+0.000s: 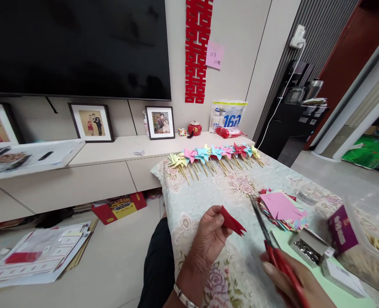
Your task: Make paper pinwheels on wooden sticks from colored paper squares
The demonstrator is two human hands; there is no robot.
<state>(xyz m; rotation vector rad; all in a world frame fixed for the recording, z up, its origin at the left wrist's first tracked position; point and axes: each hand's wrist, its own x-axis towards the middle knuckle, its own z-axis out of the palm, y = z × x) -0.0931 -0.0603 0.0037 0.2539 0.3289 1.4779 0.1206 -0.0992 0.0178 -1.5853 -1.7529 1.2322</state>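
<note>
A folded piece of red paper (232, 220) with notched edges at one end is pinched between the thumb and fingers of my left hand (212, 234), above the flowered tablecloth. My right hand (292, 278) grips red-handled scissors (277, 256), somewhat blurred; their dark blades point up and away, to the right of the paper and apart from it. Beyond the scissors lies a pile of cut coloured paper squares (281, 207), a pink one on top. Near my right hand stands an open small box (310, 247) of shiny metal pieces.
Several paper pinwheels (217, 154) on sticks lie along the table's far edge. To the right are a clear tub of sticks (353, 252), a small white box (343, 277) and a round clear container (309, 194). Behind runs a low white cabinet (119, 154) with framed photos.
</note>
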